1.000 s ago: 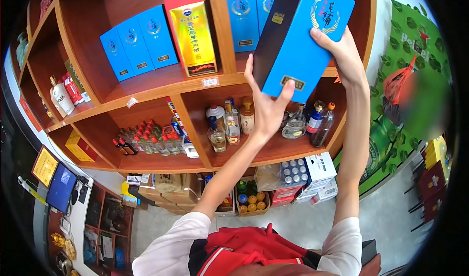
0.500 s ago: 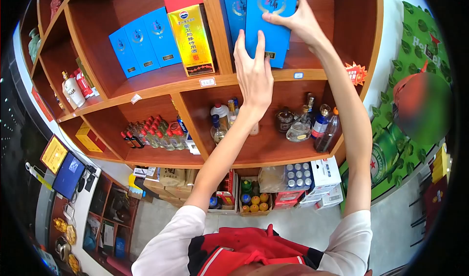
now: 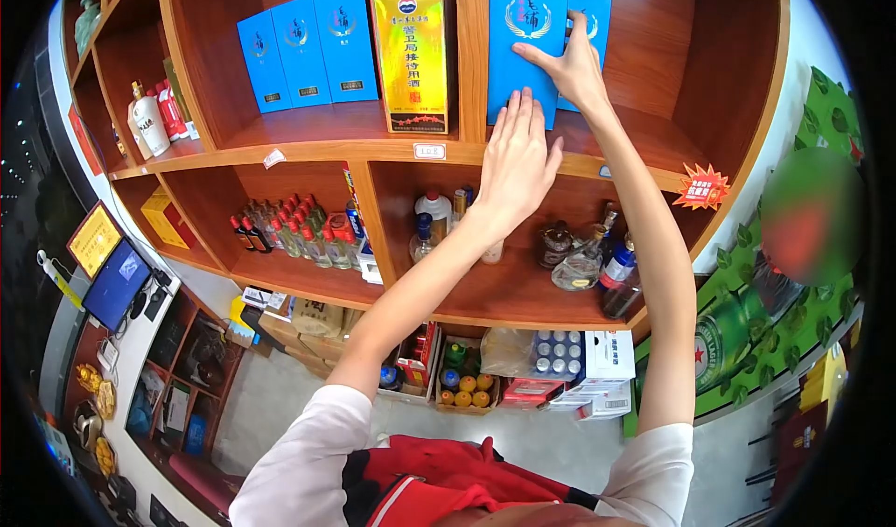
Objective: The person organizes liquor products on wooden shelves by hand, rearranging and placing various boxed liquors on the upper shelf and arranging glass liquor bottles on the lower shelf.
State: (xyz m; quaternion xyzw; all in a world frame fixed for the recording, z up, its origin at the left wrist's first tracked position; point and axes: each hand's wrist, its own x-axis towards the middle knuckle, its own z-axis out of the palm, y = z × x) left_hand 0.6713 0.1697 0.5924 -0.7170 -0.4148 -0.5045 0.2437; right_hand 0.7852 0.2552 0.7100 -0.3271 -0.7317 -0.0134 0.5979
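Observation:
A tall blue liquor box with a gold wreath emblem stands upright on the upper shelf, close to the wooden divider. My right hand grips its right side, thumb on the front face and fingers around the edge. My left hand lies against the lower front of the box, fingers stretched out and close together. Partly behind my right hand, a second blue box shows. Left of the divider stand a gold-yellow box with a red top and several more blue boxes.
The shelf below holds small red-capped bottles and larger bottles. White price tags and a red starburst sign sit on the shelf edge. Cartons and canned drinks stand on the floor. A desk with a laptop is at left.
The front blue box has moved left against the divider, uncovering another blue box on its right. My left hand has shifted lower on its front. The view has turned slightly.

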